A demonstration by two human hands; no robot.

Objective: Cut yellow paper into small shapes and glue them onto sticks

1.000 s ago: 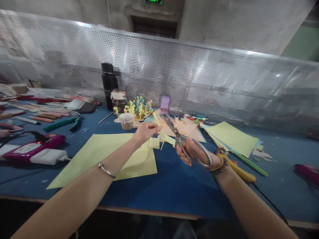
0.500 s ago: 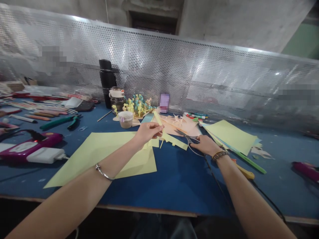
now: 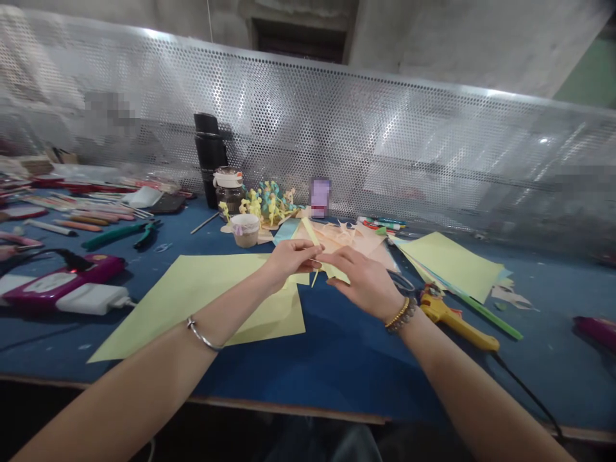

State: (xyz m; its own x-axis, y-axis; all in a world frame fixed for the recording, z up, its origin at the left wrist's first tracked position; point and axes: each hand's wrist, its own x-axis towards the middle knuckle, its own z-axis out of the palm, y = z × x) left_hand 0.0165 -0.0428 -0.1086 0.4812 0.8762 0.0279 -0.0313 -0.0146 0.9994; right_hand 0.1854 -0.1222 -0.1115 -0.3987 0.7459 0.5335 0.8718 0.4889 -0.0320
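Observation:
Pinched in my left hand [image 3: 294, 260] is a narrow yellow paper strip [image 3: 312, 232], which rises at a slant from the fingertips. My right hand [image 3: 368, 277] has its fingers at the left fingertips, thumb and forefinger apart, with yellow paper showing in the gap. Whether it grips that paper is partly hidden. Behind the right hand lie scissors, with only a grey handle loop [image 3: 402, 281] showing. Under and beside my left forearm spreads a large yellow paper sheet [image 3: 192, 289].
A yellow-handled tool with a cord [image 3: 457, 326] and a green stick [image 3: 495, 319] lie right, near stacked yellow paper [image 3: 450, 260]. A small cup [image 3: 245, 231], jar [image 3: 230, 192], black flask [image 3: 210, 160] and paper flowers [image 3: 269, 202] stand behind. Pliers [image 3: 118, 236] and a purple power strip [image 3: 52, 282] lie left.
My right hand has let go of the scissors, which now lie on the table, and has moved left to my left fingertips. My left hand still pinches the strip.

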